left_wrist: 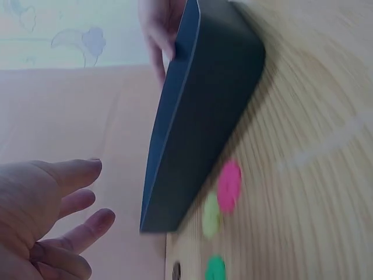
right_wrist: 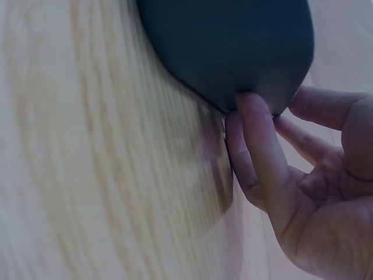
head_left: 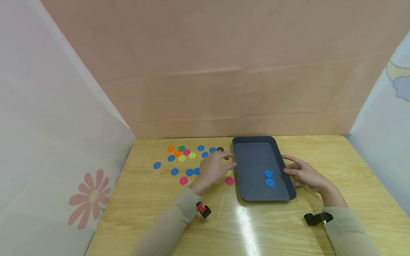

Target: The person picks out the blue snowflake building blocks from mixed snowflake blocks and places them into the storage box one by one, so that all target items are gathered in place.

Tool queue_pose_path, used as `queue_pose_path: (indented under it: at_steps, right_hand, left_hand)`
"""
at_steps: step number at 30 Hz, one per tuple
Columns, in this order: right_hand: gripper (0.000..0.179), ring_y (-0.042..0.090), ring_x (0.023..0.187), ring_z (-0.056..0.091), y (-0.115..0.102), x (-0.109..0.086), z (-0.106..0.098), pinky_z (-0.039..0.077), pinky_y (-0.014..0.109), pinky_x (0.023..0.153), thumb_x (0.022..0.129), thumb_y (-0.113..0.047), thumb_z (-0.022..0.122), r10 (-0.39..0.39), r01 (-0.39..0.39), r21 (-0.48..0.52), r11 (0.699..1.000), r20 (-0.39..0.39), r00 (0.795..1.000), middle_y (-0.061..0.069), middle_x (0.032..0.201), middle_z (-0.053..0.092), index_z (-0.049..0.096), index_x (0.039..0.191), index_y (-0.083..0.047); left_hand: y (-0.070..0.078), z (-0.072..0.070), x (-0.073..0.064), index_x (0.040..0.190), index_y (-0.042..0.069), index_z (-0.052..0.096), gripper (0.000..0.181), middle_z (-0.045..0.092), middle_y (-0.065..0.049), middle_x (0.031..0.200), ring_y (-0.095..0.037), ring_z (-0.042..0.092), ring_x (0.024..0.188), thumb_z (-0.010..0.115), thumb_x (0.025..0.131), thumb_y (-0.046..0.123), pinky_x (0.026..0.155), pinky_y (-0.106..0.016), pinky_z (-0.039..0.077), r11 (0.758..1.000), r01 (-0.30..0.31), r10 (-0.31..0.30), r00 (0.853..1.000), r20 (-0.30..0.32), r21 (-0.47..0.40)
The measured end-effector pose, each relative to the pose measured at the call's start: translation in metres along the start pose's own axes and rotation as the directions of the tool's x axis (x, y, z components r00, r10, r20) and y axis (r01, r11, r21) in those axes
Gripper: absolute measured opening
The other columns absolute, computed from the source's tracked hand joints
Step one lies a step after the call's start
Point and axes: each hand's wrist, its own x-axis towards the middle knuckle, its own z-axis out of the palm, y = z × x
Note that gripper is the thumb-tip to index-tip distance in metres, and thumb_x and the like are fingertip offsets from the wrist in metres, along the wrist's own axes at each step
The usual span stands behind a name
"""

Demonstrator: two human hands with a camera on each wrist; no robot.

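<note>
A dark grey rectangular tray (head_left: pixel 256 156) stands on the table. Inside it, towards the near end, lie a blue notched disc (head_left: pixel 268 174) and a second blue disc (head_left: pixel 270 182). My left hand (head_left: pixel 213 167) hovers by the tray's left wall, thumb and fingers parted; the left wrist view shows nothing between them. On the other side, my right hand (head_left: pixel 304 174) has its fingertips against the tray's outer right wall, seen also in the right wrist view where fingers (right_wrist: pixel 262 140) touch the wall low down. A pink disc (left_wrist: pixel 229 185) lies beside the tray's left wall.
Several loose notched discs lie left of the tray, among them an orange disc (head_left: pixel 171 149), a green disc (head_left: pixel 181 148) and a pink disc (head_left: pixel 183 180). Some are partly hidden behind my left hand. A back wall (head_left: pixel 192 89) rises at the table's far edge.
</note>
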Motion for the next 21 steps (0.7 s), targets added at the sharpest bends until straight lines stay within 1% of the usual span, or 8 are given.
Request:
queue_pose_path:
  at_steps: [2,4,8,11,13,15,18,21]
  right_hand:
    - [0.077,0.041,0.113,0.065,0.001,-0.001,-0.001,0.061,0.05,0.075,0.108,-0.02,0.059,-0.004,0.004,-0.002,1.0,-0.001,1.0,0.044,0.154,0.024,0.011,0.167,-0.01]
    - [0.076,0.04,0.112,0.065,0.001,-0.001,-0.002,0.061,0.051,0.075,0.108,-0.02,0.059,-0.007,0.007,0.001,1.0,0.002,1.0,0.045,0.154,0.024,0.011,0.167,-0.01]
    - [0.076,0.039,0.111,0.066,0.001,-0.002,-0.002,0.061,0.051,0.075,0.108,-0.02,0.059,-0.005,0.005,0.003,1.0,0.005,1.0,0.045,0.154,0.025,0.012,0.167,-0.01]
    - [0.076,0.04,0.114,0.064,0.0,-0.002,-0.002,0.061,0.051,0.075,0.108,-0.02,0.059,-0.004,0.004,-0.006,1.0,0.006,1.0,0.045,0.154,0.023,0.012,0.167,-0.01]
    - [0.076,0.043,0.117,0.062,0.0,-0.002,-0.002,0.061,0.051,0.075,0.108,-0.02,0.059,-0.006,0.006,-0.011,1.0,0.008,1.0,0.045,0.154,0.022,0.011,0.167,-0.01]
    - [0.076,0.044,0.119,0.061,-0.001,-0.002,-0.001,0.061,0.05,0.075,0.108,-0.02,0.059,-0.005,0.005,-0.015,1.0,0.008,1.0,0.045,0.155,0.022,0.011,0.167,-0.01]
    - [0.076,0.045,0.12,0.06,-0.002,-0.001,-0.002,0.061,0.051,0.075,0.108,-0.02,0.058,-0.004,0.005,-0.016,1.0,0.009,1.0,0.045,0.155,0.023,0.011,0.167,-0.01]
    - [0.075,0.044,0.119,0.06,-0.003,-0.001,-0.003,0.061,0.05,0.074,0.108,-0.019,0.058,-0.005,0.005,-0.022,1.0,0.006,1.0,0.044,0.154,0.025,0.012,0.167,-0.01]
  left_hand:
    - [-0.01,-0.005,-0.004,0.128,0.023,0.075,0.04,0.074,0.004,0.115,-0.011,0.058,0.065,0.076,0.095,0.045,0.04,-0.024,0.032,1.0,0.012,-0.012,1.0,-0.004,-0.009]
    - [-0.021,-0.01,-0.009,0.129,0.023,0.075,0.04,0.075,0.002,0.114,-0.009,0.052,0.059,0.076,0.095,0.045,0.04,-0.024,0.032,1.0,0.026,-0.026,1.0,-0.017,-0.013]
    - [-0.043,-0.02,-0.019,0.129,0.021,0.075,0.041,0.074,0.001,0.112,-0.007,0.046,0.052,0.079,0.093,0.042,0.041,-0.025,0.032,0.997,0.073,-0.074,0.997,-0.037,-0.023]
    - [-0.06,-0.027,-0.026,0.13,0.016,0.074,0.044,0.074,-0.002,0.112,-0.011,0.043,0.046,0.081,0.092,0.038,0.04,-0.025,0.03,0.992,0.108,-0.111,0.993,-0.041,-0.068]
    - [-0.071,-0.032,-0.031,0.131,0.015,0.073,0.045,0.074,-0.002,0.112,-0.012,0.044,0.047,0.081,0.092,0.038,0.042,-0.026,0.031,0.988,0.132,-0.136,0.99,-0.045,-0.087]
    - [-0.081,-0.036,-0.036,0.131,0.016,0.073,0.047,0.074,-0.001,0.111,-0.014,0.048,0.052,0.082,0.091,0.04,0.044,-0.028,0.034,0.984,0.159,-0.163,0.985,-0.052,-0.077]
    - [-0.094,-0.04,-0.043,0.129,0.018,0.074,0.048,0.073,0.003,0.109,-0.013,0.057,0.068,0.082,0.09,0.045,0.053,-0.029,0.041,0.98,0.197,-0.198,0.978,-0.058,-0.027]
    - [-0.103,-0.043,-0.048,0.127,0.018,0.075,0.048,0.074,0.004,0.108,-0.016,0.064,0.085,0.083,0.088,0.045,0.064,-0.032,0.048,0.979,0.203,-0.203,0.978,-0.055,-0.001]
